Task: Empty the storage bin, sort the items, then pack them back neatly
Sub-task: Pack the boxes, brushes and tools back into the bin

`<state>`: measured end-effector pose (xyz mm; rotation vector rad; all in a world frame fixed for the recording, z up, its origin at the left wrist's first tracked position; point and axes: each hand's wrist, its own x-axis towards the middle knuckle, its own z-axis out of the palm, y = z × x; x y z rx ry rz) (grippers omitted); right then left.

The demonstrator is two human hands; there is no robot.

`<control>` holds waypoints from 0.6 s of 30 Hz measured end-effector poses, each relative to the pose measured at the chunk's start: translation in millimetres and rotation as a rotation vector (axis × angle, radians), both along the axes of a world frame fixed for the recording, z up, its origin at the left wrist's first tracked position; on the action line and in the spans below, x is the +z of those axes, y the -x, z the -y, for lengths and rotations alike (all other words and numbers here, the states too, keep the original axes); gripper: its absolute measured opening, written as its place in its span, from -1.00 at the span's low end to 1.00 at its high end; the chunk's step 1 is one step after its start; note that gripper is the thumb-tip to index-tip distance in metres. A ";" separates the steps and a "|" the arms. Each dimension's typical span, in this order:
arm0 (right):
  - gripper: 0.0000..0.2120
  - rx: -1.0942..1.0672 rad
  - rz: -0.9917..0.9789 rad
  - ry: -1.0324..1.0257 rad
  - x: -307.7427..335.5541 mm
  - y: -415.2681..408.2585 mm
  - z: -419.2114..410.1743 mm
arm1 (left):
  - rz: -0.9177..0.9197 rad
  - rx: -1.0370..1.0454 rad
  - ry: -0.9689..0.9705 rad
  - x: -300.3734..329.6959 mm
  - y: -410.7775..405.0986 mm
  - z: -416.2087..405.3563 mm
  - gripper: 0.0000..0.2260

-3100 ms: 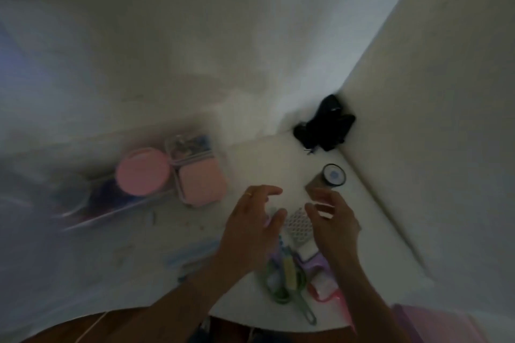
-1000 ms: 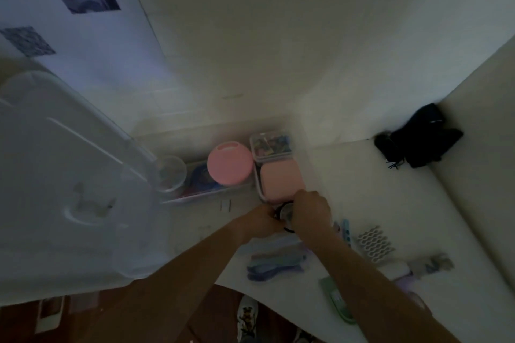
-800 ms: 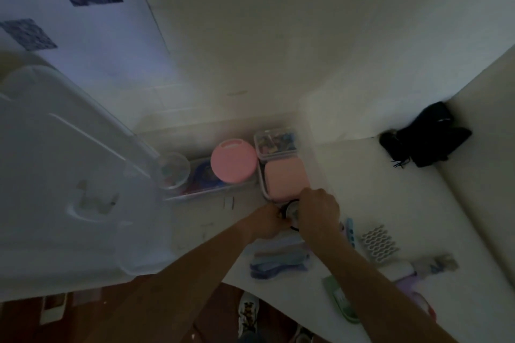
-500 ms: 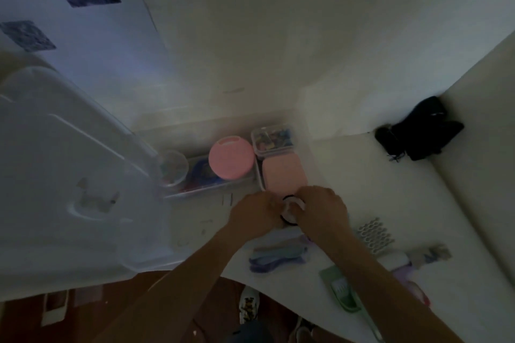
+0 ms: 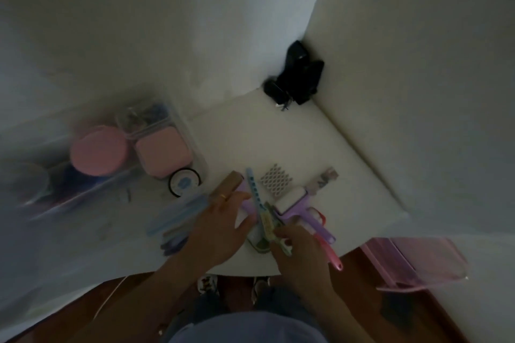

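Dim room, white table (image 5: pixel 278 136) pushed into a corner. The person stood at its near edge, both hands down among a cluster of small items.

Left hand (image 5: pixel 220 228) lay over the left side of the cluster, fingers extended across a lilac item, a ring on one finger; it looked flat and relaxed rather than gripping, though blur made the fingertips hard to read. Right hand (image 5: pixel 298 248) had its fingers curled round the near end of a pale green strip-like item (image 5: pixel 269 223), which lay beside a slim blue stick (image 5: pixel 253 186). What the green piece was could not be made out.

Just right of the hands: a purple roller-type tool (image 5: pixel 298 206), a white honeycomb-patterned piece (image 5: pixel 277 179), a pink handle (image 5: pixel 330 255) jutting off the table edge.

The clear storage bin (image 5: pixel 195 145) sat at left, holding a round pink case (image 5: pixel 98 151), a square pink case (image 5: pixel 163 154) and a black-rimmed round tin (image 5: pixel 184 182) at its near corner.

Black bundle (image 5: pixel 299 78) in the far corner.
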<state>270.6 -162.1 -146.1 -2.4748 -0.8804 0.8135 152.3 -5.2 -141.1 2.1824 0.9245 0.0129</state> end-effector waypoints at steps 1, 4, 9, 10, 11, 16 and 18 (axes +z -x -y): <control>-0.73 -0.034 -0.018 0.006 -7.4 -8.9 11.3 | -0.063 -0.013 0.011 -8.7 -6.0 4.3 -0.55; -0.69 -0.153 -0.043 -0.009 -25.7 -41.9 33.8 | -0.191 -0.049 0.048 -28.3 -21.3 12.7 -0.47; -0.57 -0.288 -0.097 -0.131 -36.6 -107.5 44.3 | -0.228 0.010 0.112 -49.8 -46.0 18.1 -0.44; -0.55 -0.304 -0.090 -0.157 -38.0 -120.6 43.8 | -0.224 0.032 0.118 -51.0 -50.4 18.7 -0.45; -0.54 -0.320 -0.079 -0.179 -38.8 -134.0 42.4 | -0.214 0.056 0.128 -52.2 -55.1 19.0 -0.46; -0.56 -0.274 0.010 -0.171 -57.8 -195.5 29.0 | -0.198 0.118 0.097 -58.5 -73.0 24.7 -0.53; -0.53 -0.117 0.064 -0.128 -76.8 -218.0 21.0 | -0.182 0.136 0.111 -60.3 -80.6 28.6 -0.55</control>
